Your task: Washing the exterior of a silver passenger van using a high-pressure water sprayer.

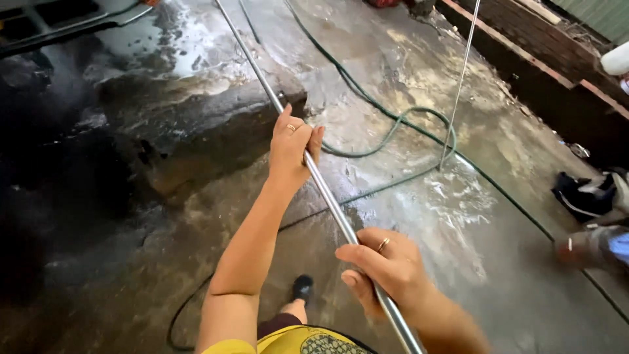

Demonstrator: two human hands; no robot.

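A view from a head-worn camera looks down at a person's two bare hands holding a long, thin, shiny metal pole [327,200] over a wet concrete floor [472,262]. The pole runs diagonally from the lower right near the body, up and away to the top of the view.

The left hand [291,147] is the farther one, arm stretched out, its fingers [288,121] closed around the pole from the left. The right hand [386,265] is nearer the body, its fingers [357,259] wrapped over the pole with the thumb beneath. Each hand wears a ring.

A green hose [393,124] loops across the floor beyond the hands. A thinner rod [458,85] stands near it. At far left lie dark wet ground [59,196] and a raised slab [196,111]. One shoe [301,286] shows below.

Judging from this hold, keeping the hands well apart helps steady such a long pole. A firm grip with both seems wise, since the surroundings are wet and the metal may be slippery. Feet should stay away from the hose loops.
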